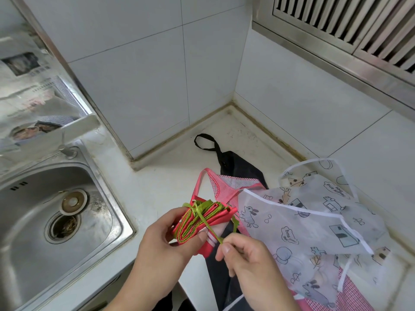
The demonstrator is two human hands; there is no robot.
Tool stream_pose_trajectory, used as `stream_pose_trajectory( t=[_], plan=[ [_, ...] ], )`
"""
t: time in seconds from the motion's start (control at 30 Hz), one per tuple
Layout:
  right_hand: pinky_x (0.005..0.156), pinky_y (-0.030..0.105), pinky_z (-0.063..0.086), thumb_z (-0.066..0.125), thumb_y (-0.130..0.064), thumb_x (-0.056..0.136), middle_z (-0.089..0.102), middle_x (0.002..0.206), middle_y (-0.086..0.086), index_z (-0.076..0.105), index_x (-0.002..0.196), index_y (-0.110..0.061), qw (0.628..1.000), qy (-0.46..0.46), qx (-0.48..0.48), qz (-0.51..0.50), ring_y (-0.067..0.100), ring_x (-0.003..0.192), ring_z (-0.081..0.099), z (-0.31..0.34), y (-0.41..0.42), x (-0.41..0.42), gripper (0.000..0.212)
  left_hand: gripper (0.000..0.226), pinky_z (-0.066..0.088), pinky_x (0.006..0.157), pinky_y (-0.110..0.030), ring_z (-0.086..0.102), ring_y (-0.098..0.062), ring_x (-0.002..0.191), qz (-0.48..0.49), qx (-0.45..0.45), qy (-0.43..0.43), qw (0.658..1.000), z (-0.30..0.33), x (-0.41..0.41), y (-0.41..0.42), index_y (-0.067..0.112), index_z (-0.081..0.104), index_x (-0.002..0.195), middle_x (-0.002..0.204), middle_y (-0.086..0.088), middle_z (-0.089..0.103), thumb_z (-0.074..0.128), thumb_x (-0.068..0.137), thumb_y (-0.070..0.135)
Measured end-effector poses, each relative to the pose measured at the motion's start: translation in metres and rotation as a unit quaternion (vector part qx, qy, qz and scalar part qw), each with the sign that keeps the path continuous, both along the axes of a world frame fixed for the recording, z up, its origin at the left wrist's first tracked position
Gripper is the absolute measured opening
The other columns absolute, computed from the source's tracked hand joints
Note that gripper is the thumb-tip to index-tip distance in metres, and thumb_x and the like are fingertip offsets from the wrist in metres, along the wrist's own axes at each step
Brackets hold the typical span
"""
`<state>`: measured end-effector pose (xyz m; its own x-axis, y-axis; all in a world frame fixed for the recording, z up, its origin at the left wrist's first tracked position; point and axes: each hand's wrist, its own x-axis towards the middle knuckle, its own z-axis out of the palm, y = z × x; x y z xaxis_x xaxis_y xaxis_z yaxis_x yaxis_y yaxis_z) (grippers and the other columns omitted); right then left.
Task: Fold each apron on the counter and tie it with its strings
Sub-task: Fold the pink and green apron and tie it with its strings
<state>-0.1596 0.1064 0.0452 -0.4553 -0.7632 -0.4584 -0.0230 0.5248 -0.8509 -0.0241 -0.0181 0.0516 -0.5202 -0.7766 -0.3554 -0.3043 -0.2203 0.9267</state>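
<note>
My left hand [166, 241] grips a folded red and green apron bundle [197, 221] above the counter's front edge. A green string [207, 223] is wrapped across the bundle, and my right hand [244, 259] pinches its free end just right of the bundle. Unfolded aprons lie heaped to the right: a translucent white printed apron [314, 223] on top, a pink checked apron [224, 185] under it, and a black apron [242, 167] with a loop strap reaching toward the corner.
A steel sink [45, 221] with a drain sits at the left, beside the white counter [161, 173]. Tiled walls meet in a corner behind. A metal range hood [348, 30] hangs at the upper right. Newspapers [29, 93] lie on a ledge at the upper left.
</note>
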Motion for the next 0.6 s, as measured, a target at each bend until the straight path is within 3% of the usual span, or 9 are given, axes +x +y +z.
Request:
stream_pose_trajectory(
  t=[0.07, 0.17, 0.3, 0.4, 0.5, 0.6],
  plan=[
    [0.064, 0.033, 0.046, 0.06, -0.019, 0.1, 0.055, 0.057, 0.0, 0.073, 0.074, -0.022, 0.999, -0.028, -0.016, -0.039, 0.015, 0.058, 0.052, -0.004, 0.002, -0.001, 0.03, 0.037, 0.062, 0.079, -0.045, 0.072, -0.028, 0.092, -0.018, 0.035, 0.036, 0.999, 0.003, 0.001, -0.001, 0.031, 0.077, 0.113, 0.1, -0.008, 0.078, 0.088, 0.082, 0.014],
    [0.058, 0.033, 0.048, 0.066, -0.003, 0.098, 0.059, 0.056, 0.009, 0.076, 0.07, -0.016, 0.993, -0.069, -0.042, -0.08, 0.019, 0.055, 0.053, -0.003, 0.005, -0.006, 0.032, 0.038, 0.06, 0.074, -0.038, 0.07, -0.032, 0.089, -0.061, 0.07, 0.065, 0.994, 0.005, 0.003, -0.004, 0.025, 0.076, 0.117, 0.101, -0.012, 0.076, 0.088, 0.081, 0.021],
    [0.057, 0.033, 0.047, 0.079, -0.012, 0.088, 0.059, 0.055, 0.006, 0.077, 0.068, -0.014, 0.991, -0.069, -0.079, -0.085, 0.016, 0.054, 0.054, 0.001, 0.004, -0.005, 0.02, 0.052, 0.058, 0.075, -0.042, 0.071, -0.033, 0.092, -0.091, 0.106, 0.077, 0.987, 0.007, 0.004, -0.005, 0.025, 0.072, 0.123, 0.106, -0.014, 0.076, 0.088, 0.076, 0.039],
    [0.058, 0.031, 0.047, 0.075, -0.026, 0.076, 0.061, 0.057, 0.007, 0.078, 0.067, -0.017, 0.99, -0.078, -0.094, -0.069, 0.015, 0.056, 0.055, 0.006, 0.002, 0.0, 0.013, 0.044, 0.058, 0.09, -0.053, 0.071, -0.039, 0.103, -0.067, 0.105, 0.09, 0.988, 0.006, 0.002, -0.003, 0.021, 0.073, 0.122, 0.108, -0.015, 0.076, 0.084, 0.082, 0.033],
    [0.061, 0.032, 0.048, 0.076, -0.024, 0.08, 0.067, 0.061, 0.006, 0.079, 0.068, -0.019, 0.991, -0.067, -0.104, -0.052, 0.013, 0.059, 0.057, 0.005, 0.004, 0.002, 0.013, 0.041, 0.054, 0.095, -0.066, 0.068, -0.052, 0.103, -0.037, 0.114, 0.096, 0.988, 0.006, 0.001, 0.0, 0.018, 0.074, 0.121, 0.106, -0.021, 0.075, 0.082, 0.082, 0.029],
    [0.064, 0.032, 0.049, 0.072, -0.022, 0.082, 0.068, 0.065, 0.01, 0.079, 0.071, -0.017, 0.99, -0.088, -0.108, -0.017, 0.017, 0.063, 0.061, 0.006, 0.008, 0.002, 0.014, 0.036, 0.056, 0.093, -0.063, 0.07, -0.052, 0.099, 0.006, 0.125, 0.1, 0.987, 0.004, 0.002, 0.003, 0.017, 0.077, 0.115, 0.102, -0.023, 0.076, 0.081, 0.08, 0.024]
  ],
)
